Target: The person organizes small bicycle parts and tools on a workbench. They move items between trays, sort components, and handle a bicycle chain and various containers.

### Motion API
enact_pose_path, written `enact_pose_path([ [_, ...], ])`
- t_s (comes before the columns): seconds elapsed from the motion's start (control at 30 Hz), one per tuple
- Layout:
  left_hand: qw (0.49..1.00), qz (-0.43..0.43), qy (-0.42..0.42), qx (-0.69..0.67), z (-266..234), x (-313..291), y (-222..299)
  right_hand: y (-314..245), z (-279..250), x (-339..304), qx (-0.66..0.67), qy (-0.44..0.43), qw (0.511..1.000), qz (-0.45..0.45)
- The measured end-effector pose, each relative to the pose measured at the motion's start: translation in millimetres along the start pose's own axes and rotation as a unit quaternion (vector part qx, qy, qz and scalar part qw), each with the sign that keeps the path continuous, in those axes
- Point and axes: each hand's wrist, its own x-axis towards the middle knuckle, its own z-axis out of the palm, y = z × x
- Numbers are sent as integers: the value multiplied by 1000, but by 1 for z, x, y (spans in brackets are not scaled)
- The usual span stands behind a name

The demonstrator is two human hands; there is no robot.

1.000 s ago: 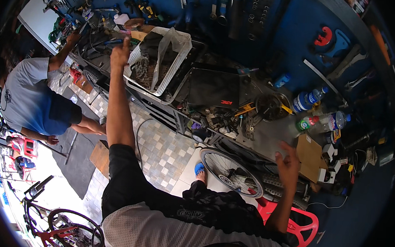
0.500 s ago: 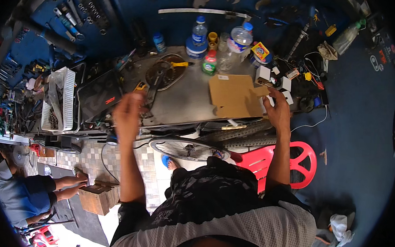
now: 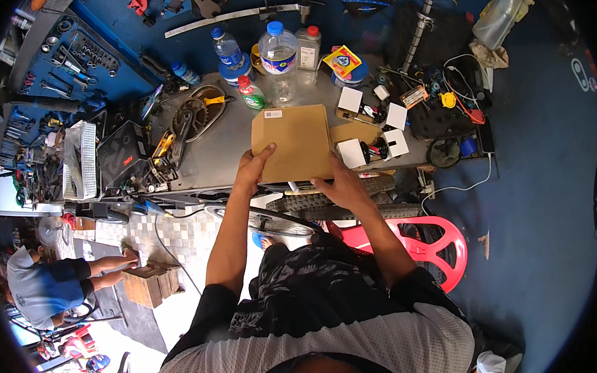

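you've got the flat brown cardboard box [image 3: 293, 145] in both hands, held at the near edge of the grey workbench [image 3: 222, 154], its far end over the bench top. left hand [image 3: 250, 170] grips the near-left corner: thumb lies on top of the lid, the other fingers curl out of sight under it. right hand [image 3: 343, 186] clamps the near-right edge, fingers laid together along the lid, thumb hidden, so how it sits there i cannot tell.

step in hand, as i read it: box is picked up or being squared at the bench edge, lid not yet opened.

just past your right fingertips sit small white open boxes [image 3: 371, 133] with parts in them, touching or nearly touching the brown box. beyond your left fingers: a green bottle [image 3: 252, 95], clear water bottles [image 3: 277, 59], a chainring [image 3: 197, 112]. under your wrists, a knobby tyre [image 3: 342, 203] and a red plastic chair [image 3: 418, 245].

next move needs a steady two-hand hold and care not to knock those white boxes.
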Motion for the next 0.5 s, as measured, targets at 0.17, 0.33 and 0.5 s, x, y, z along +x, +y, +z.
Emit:
enact_pose_path([
  [0.17, 999, 12, -11, -41, 10, -6, 2, 9, -3, 7, 32, -27, 999, 11],
  [0.33, 996, 57, 5, -75, 24, -20, 3, 26, -9, 1, 56, -72, 995, 44],
  [0.5, 992, 56, 30, -111, 9, -39, -5, 26, -10, -7, 203, -52, 978, 6],
])
